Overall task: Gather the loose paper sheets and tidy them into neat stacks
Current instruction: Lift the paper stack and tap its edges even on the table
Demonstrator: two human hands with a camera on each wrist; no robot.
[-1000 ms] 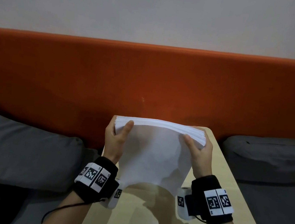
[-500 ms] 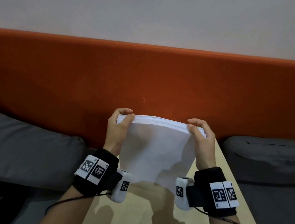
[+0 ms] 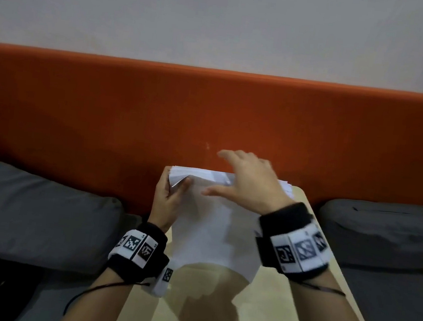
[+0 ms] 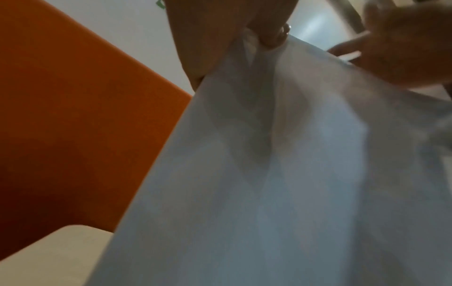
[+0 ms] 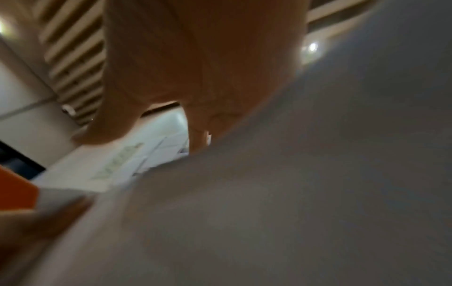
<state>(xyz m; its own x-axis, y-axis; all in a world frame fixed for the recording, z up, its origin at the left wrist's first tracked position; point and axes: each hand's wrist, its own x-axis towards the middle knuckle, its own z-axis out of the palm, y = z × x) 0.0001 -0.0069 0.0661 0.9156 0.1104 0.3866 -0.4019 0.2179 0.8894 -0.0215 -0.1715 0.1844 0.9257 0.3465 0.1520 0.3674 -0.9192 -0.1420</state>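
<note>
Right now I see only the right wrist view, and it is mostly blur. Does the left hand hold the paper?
Observer: Yes. In the head view the left hand grips the paper stack at its upper left corner.
Operator: Does the right hand hold it too?
Observer: No. The right hand is open, fingers spread over the stack's top edge; I cannot tell if it touches.
Operator: Is the stack in the air?
Observer: It stands upright, and its lower edge seems to meet the pale table.
</note>
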